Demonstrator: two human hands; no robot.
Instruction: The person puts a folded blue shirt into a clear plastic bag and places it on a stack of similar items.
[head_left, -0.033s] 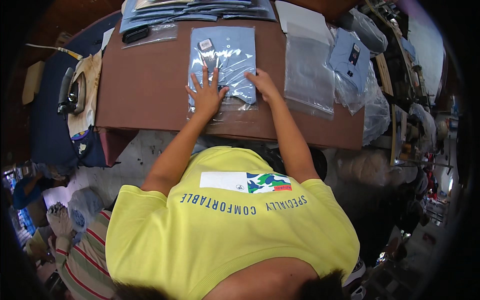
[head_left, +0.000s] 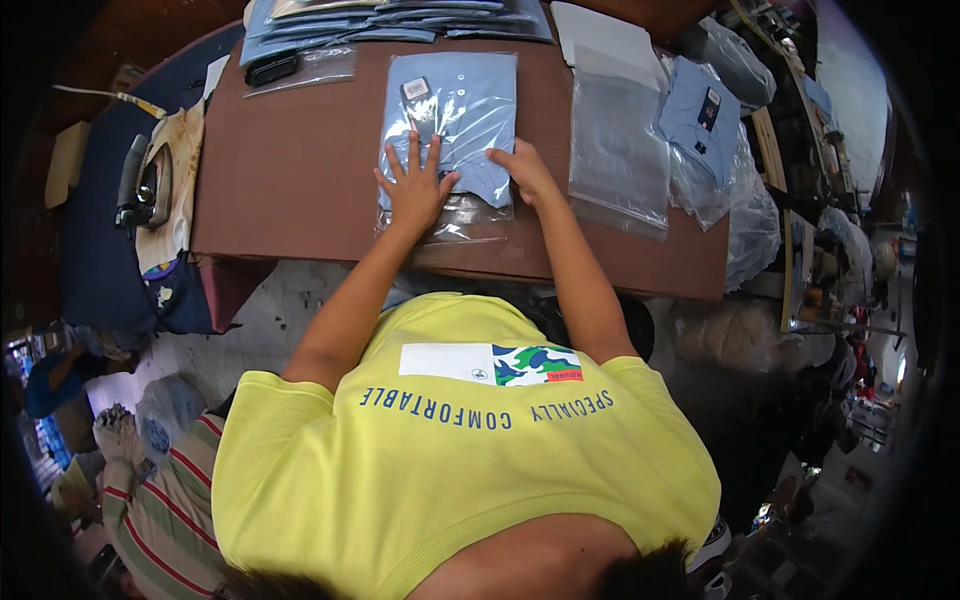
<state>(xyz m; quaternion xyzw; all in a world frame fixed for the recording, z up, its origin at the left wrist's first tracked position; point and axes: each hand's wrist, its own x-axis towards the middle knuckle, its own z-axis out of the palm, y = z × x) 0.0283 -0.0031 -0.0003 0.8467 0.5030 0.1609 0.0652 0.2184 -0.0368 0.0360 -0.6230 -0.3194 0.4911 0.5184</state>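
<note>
A folded light-blue shirt (head_left: 490,110) lies flat in a clear plastic bag (head_left: 465,225) on the brown table, right in front of me. A dark tag (head_left: 422,115) with a white label shows on the shirt's upper left. Spread flat, my left hand (head_left: 413,195) presses on the lower left of the bag, fingers apart. My right hand (head_left: 530,172) pinches the bag's right edge, its thumb on top and its other fingers partly hidden. The bag's loose end wrinkles near the table's front edge.
Several folded blue shirts (head_left: 400,20) are stacked at the back. A black object (head_left: 272,68) lies on a small bag. To the right are clear bags (head_left: 615,145) and another blue shirt (head_left: 695,120) on plastic. An iron (head_left: 150,190) rests at the far left.
The bagged shirt has shifted slightly to the right and turned a little under my hands. Both hands stay almost in the same place.
</note>
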